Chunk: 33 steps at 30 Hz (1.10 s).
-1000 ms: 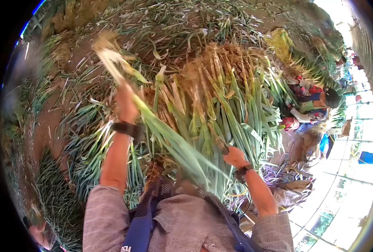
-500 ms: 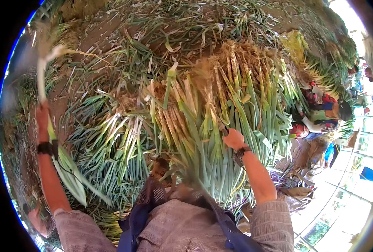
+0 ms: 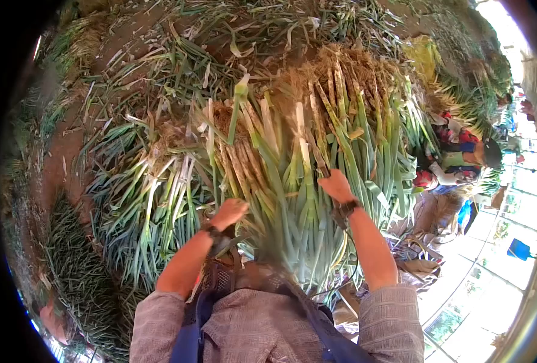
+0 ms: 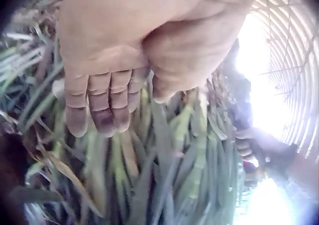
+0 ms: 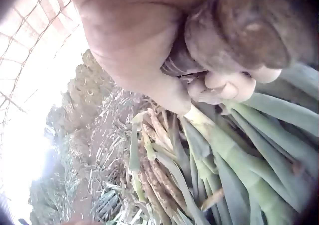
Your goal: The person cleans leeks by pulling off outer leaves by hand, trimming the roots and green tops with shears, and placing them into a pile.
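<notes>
A wide heap of leeks (image 3: 365, 139) lies before me, muddy roots pointing away and green leaves towards me. My left hand (image 3: 231, 213) hovers over the leaves at the heap's near left side, holding nothing. In the left wrist view its fingers (image 4: 99, 103) extend nearly straight above the stalks. My right hand (image 3: 337, 186) grips what looks like a knife (image 3: 322, 166) by a thick brown handle (image 5: 219, 30). Beneath that hand, a leek with a pale stalk (image 5: 199, 120) lies close to the thumb; the blade is hidden in the right wrist view.
Left of the heap lies another pile of leeks (image 3: 165, 181) with whiter stalks. Trimmed leaves (image 3: 190, 60) litter the soil beyond. Another person (image 3: 462, 154) bends over plants at right, near a yellow sack (image 3: 423, 60). A dark green leaf pile (image 3: 78, 272) lies at lower left.
My left hand swung a leek out to the far left, let it go, and came back empty to the middle. My right hand kept its grip near the same spot.
</notes>
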Motion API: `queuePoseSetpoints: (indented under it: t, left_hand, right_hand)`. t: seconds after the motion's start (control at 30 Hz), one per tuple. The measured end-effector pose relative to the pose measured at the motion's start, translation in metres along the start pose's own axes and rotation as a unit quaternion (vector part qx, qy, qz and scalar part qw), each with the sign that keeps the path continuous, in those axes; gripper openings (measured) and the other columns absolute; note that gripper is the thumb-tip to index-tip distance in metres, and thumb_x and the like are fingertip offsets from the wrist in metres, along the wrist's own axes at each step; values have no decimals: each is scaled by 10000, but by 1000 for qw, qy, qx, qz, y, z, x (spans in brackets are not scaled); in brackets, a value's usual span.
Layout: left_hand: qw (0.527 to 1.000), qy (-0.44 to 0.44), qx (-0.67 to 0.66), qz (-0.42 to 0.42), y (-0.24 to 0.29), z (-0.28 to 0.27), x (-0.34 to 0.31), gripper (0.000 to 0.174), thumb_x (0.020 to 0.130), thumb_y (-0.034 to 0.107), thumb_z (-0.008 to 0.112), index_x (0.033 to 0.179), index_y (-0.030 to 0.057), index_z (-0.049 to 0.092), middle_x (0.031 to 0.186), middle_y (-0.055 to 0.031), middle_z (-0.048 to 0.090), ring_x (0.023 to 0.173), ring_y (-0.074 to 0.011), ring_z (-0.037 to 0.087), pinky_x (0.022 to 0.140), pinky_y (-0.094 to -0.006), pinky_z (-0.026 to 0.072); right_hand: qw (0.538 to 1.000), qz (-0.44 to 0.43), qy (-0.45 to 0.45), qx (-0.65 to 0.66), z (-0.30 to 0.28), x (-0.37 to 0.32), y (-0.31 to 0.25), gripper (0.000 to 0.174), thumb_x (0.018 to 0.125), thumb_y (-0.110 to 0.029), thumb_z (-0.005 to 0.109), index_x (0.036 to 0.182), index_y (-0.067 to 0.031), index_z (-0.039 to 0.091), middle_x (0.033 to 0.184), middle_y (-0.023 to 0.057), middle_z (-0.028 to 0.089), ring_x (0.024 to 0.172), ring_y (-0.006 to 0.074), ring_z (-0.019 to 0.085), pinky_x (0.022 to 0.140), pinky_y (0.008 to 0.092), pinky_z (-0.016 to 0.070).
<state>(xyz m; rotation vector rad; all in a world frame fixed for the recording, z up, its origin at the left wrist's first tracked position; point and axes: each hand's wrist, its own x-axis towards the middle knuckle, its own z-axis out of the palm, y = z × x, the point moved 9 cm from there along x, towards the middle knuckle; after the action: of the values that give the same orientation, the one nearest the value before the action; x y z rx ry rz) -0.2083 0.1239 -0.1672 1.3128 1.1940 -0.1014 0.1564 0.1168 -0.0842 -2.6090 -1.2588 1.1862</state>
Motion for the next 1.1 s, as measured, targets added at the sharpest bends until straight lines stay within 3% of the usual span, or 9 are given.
queuePoseSetpoints:
  t: [0.13,0.3,0.4,0.57,0.63,0.77,0.9,0.97,1.1]
  left_hand:
    - [994,-103,-12,21,70,76,20,378,922,381,531,861,24,636,737,-43,629,646,-184,585,639,-396,481]
    - [967,-52,-250,19,111,98,50,291,940,288,542,836,30,628,727,-33,623,668,-168,603,621,-320,485]
    - [965,10,-262,-14,126,82,69,243,945,230,546,1004,4,616,999,-116,649,851,-178,624,724,-339,522]
    - [989,43,-93,107,163,63,128,496,937,211,577,1370,-6,467,1045,-149,654,823,-241,642,717,-422,507]
    - [993,50,-90,50,163,58,149,557,949,211,584,1424,-4,392,1093,-156,639,892,-264,644,709,-430,531]
    - [976,6,-216,30,187,59,158,590,946,201,595,1448,7,354,1185,-140,576,900,-259,627,638,-422,564]
    - [971,46,-235,-7,185,58,170,567,933,248,627,1411,26,416,1040,-94,586,850,-202,594,570,-375,502]
    - [937,-137,-320,1,200,87,166,615,970,320,603,1482,112,334,1157,-48,535,840,-185,533,630,-419,485]
    - [949,-32,-312,17,196,95,152,672,971,315,603,1515,131,256,1240,-58,486,976,-197,531,735,-430,486]
  right_hand:
    - [997,5,-74,-20,32,-68,44,442,763,-349,660,1057,-18,663,966,230,688,948,434,642,816,481,510]
    - [999,-15,6,34,55,-133,98,313,755,-288,667,908,-18,633,773,204,648,761,384,643,685,464,490]
    - [998,-1,-13,60,71,-149,107,329,761,-305,672,940,-32,628,761,190,636,736,363,629,673,446,489]
    - [991,44,-8,130,94,-163,115,336,767,-302,674,965,-34,632,765,188,636,735,367,627,671,442,486]
    - [988,55,-4,145,100,-165,115,341,770,-304,678,972,-33,633,769,188,638,740,367,628,669,441,485]
    - [988,30,15,153,86,-172,107,350,783,-298,696,988,-22,629,770,169,642,725,334,627,660,421,485]
    - [978,17,21,205,92,-180,121,339,794,-267,705,1016,-24,625,763,157,645,701,327,628,649,409,489]
    - [976,28,22,216,89,-187,128,341,793,-267,709,1022,-27,626,756,157,643,699,331,628,647,408,490]
    - [981,28,49,186,82,-197,142,345,786,-263,721,1031,-37,631,747,149,639,695,326,629,645,400,493]
